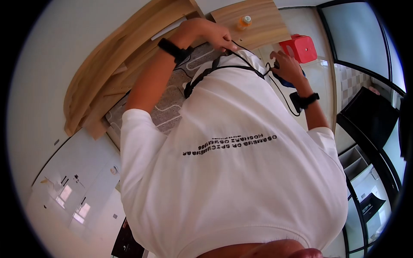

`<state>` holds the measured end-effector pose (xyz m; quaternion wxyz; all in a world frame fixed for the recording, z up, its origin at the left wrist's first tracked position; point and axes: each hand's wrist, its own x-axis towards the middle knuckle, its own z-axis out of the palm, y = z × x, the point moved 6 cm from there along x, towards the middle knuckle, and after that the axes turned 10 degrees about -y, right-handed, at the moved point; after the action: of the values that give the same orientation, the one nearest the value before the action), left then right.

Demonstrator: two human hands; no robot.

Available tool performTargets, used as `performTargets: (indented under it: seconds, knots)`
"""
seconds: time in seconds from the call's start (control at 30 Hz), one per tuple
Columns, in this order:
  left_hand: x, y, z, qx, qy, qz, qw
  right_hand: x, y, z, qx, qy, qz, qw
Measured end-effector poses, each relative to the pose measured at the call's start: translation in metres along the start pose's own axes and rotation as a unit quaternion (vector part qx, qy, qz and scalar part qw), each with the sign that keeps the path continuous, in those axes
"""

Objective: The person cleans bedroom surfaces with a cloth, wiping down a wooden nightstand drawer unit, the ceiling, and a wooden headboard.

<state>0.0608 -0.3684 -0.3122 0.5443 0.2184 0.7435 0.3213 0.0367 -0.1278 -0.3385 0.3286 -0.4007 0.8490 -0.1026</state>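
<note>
My left hand point(218, 36) is in front of my waist, with its fingers closed on a black cord point(241, 58). To its right, my right hand point(287, 67) has curled fingers at a loop of the same cord, where a small dark piece shows between them. The cord crosses the lower part of my white T-shirt point(241, 180), and a loose length hangs below my right hand. A dark strap point(198, 80) bunches against the shirt on the left. Both wrists wear black bands. How the cord and strap join is too small to tell.
A wooden surface point(266, 30) holds a bottle with orange contents point(244, 23). Beside it, a red stool point(303, 49) stands on the pale floor. A grey patterned rug point(165, 101) lies by a curved wooden piece of furniture point(92, 81). Black-framed glass panels point(361, 32) are at right.
</note>
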Motion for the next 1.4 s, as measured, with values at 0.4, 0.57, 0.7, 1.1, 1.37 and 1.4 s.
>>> performTargets:
  seconds: [0.4,0.57,0.7,1.1,1.37,1.4]
  knots:
    - [-0.051,0.096,0.023,0.144,0.012,0.110,0.983,0.002,-0.014,-0.015,-0.102,0.007,-0.164,0.981]
    - [0.021,-0.059,0.002,0.410,0.292,-0.041,0.863,0.019,0.031,0.010,-0.091,-0.082,-0.083,0.989]
    - [0.055,-0.051,-0.012,0.375,0.320,-0.003,0.870,0.031,0.035,0.017,-0.093,-0.138,-0.078,0.983]
    - [-0.079,0.137,0.009,0.407,0.568,0.195,0.688,0.026,0.039,-0.037,-0.131,-0.082,-0.176,0.972]
    - [-0.051,0.030,-0.018,-0.066,0.401,0.034,0.913,0.046,0.096,-0.095,0.059,-0.215,-0.020,0.975]
    - [-0.047,0.017,-0.022,-0.068,0.401,0.034,0.913,0.045,0.125,-0.113,0.052,-0.196,0.014,0.979]
